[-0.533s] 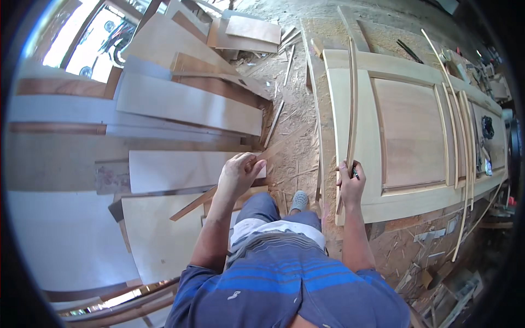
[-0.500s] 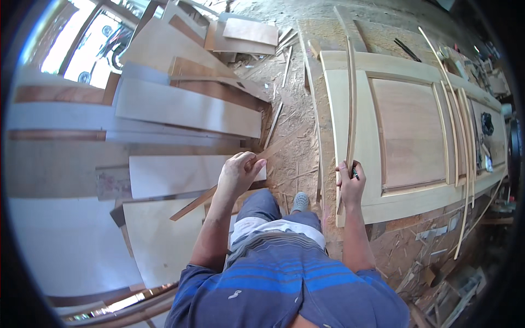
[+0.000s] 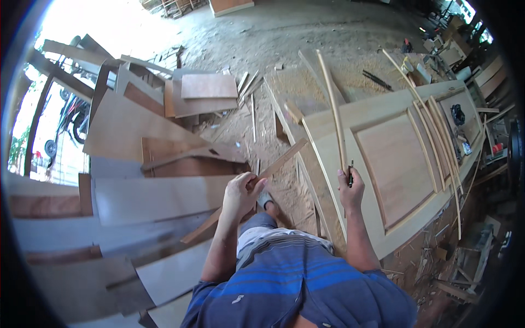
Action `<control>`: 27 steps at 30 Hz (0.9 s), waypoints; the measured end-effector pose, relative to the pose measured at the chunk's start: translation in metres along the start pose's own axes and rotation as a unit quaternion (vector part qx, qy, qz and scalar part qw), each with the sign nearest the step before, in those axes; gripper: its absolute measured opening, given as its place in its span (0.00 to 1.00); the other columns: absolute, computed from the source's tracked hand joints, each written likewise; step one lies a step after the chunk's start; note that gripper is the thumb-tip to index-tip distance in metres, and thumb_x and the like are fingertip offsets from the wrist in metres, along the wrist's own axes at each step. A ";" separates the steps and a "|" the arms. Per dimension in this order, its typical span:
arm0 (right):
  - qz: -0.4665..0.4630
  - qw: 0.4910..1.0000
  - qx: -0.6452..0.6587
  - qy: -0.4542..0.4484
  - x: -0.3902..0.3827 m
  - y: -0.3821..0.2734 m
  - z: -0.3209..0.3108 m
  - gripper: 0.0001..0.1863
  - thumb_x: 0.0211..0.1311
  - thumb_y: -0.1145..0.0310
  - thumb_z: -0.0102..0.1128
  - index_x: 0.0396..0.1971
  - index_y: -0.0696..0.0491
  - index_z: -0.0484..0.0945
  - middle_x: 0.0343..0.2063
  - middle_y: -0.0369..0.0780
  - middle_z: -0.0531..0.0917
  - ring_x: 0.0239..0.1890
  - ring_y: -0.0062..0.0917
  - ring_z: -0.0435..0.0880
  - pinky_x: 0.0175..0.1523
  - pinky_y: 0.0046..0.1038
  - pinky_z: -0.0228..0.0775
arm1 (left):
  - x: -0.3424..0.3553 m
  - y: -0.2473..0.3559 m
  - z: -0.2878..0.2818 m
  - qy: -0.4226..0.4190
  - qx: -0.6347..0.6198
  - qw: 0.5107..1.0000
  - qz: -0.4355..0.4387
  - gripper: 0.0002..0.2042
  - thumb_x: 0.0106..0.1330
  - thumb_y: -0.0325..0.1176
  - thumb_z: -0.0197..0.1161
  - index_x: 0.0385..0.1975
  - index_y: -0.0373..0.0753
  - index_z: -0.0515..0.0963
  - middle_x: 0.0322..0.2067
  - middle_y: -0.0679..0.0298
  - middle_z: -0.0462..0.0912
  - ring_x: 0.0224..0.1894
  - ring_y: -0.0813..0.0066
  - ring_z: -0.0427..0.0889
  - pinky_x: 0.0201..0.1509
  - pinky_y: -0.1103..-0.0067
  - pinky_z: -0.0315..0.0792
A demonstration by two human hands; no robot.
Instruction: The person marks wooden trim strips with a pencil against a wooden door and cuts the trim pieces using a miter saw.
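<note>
My left hand (image 3: 242, 188) is closed around a flat brown wooden strip (image 3: 284, 157), which slants from low left to upper right, its far end near the workbench edge. My right hand (image 3: 351, 190) grips a long, thin pale wooden strip (image 3: 332, 104) that points away from me over the near end of a panelled wooden door (image 3: 396, 172). A dark pen-like tool (image 3: 351, 174) sticks up from the same right-hand fingers. Several loose thin strips (image 3: 437, 136) lie lengthwise across the door.
The door lies on a dusty workbench (image 3: 292, 87). Large boards and sheets (image 3: 158, 199) are stacked to my left. Offcuts and shavings litter the floor (image 3: 249, 123) between. A black object (image 3: 458, 113) rests on the door's far right part, and dark rods (image 3: 377, 80) lie at the bench's back.
The view has tilted up and turned, showing more floor beyond the bench. The left strip now reaches the bench edge. Both hands keep hold of their strips.
</note>
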State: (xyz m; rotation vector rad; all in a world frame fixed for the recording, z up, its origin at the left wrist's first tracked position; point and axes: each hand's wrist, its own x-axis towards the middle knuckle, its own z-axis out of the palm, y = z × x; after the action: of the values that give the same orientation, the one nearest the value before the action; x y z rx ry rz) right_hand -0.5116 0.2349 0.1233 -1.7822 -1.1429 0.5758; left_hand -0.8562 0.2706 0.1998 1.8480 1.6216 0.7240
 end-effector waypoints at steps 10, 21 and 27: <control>-0.164 0.981 0.035 -0.102 0.098 -0.200 0.176 0.14 0.69 0.66 0.71 0.46 0.60 0.83 0.32 0.43 0.87 0.33 0.31 0.88 0.39 0.32 0.80 | 0.199 -0.053 -0.106 -0.119 -0.189 0.974 -0.046 0.20 0.74 0.34 0.69 0.62 0.34 0.78 0.33 0.66 0.82 0.32 0.83 0.81 0.39 0.79 0.80; -0.240 0.958 0.042 -0.150 0.279 -0.246 0.332 0.12 0.68 0.68 0.72 0.46 0.55 0.81 0.31 0.42 0.84 0.29 0.34 0.87 0.35 0.36 0.79 | 0.432 -0.098 -0.136 -0.155 -0.383 0.905 -0.098 0.15 0.76 0.34 0.66 0.54 0.32 0.74 0.37 0.64 0.82 0.33 0.80 0.83 0.38 0.78 0.79; -0.273 0.950 0.069 -0.138 0.412 -0.275 0.396 0.12 0.68 0.67 0.73 0.46 0.53 0.81 0.30 0.43 0.84 0.27 0.36 0.87 0.32 0.35 0.78 | 0.574 -0.100 -0.141 -0.068 -0.495 0.865 -0.045 0.23 0.84 0.41 0.55 0.69 0.32 0.71 0.38 0.66 0.81 0.31 0.85 0.77 0.37 0.84 0.73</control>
State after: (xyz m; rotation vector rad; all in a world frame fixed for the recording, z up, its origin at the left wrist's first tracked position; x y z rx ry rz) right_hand -0.7485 0.8161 0.2116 -1.2087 -1.6668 0.5572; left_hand -0.9589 0.8598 0.2410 1.0198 0.9171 1.0811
